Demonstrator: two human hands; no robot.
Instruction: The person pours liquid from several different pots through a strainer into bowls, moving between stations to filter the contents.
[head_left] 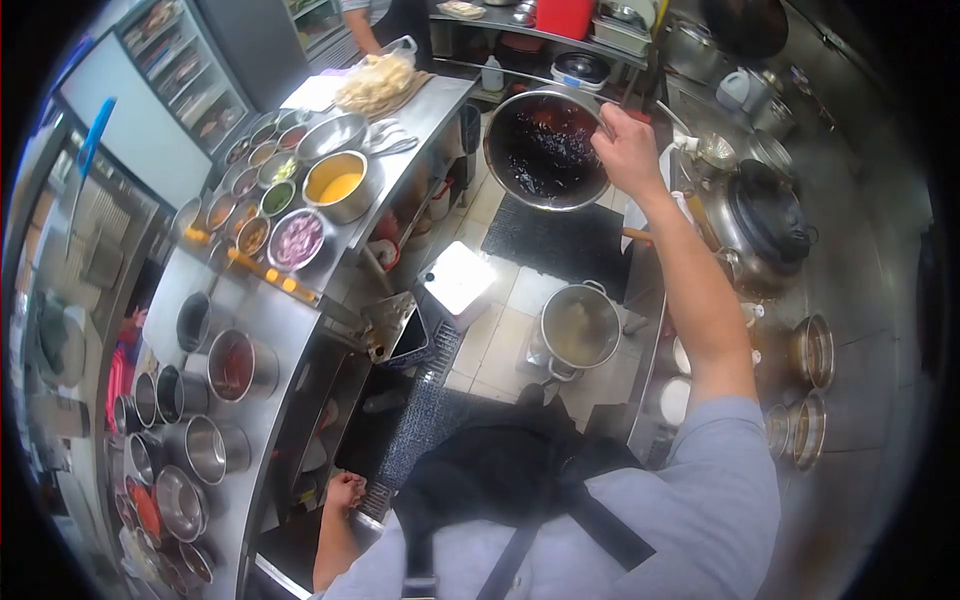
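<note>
My right hand [627, 150] is closed on the rim of a round metal bowl [545, 150], lifted out in front at the upper middle. Dark, shiny contents show inside the bowl. Down at the lower left, my left hand [345, 491] hangs beside the counter with its fingers curled; whether anything is in it is too small to tell. On the floor below the bowl stands a large steel pot [580, 325] with cloudy liquid.
The left counter [262, 325] holds metal bowls of chopped food and several pots. A white-lidded container [458, 282] is on the floor. Pots and a stove area [765, 225] line the right. Another person's arm [361, 30] shows at the top.
</note>
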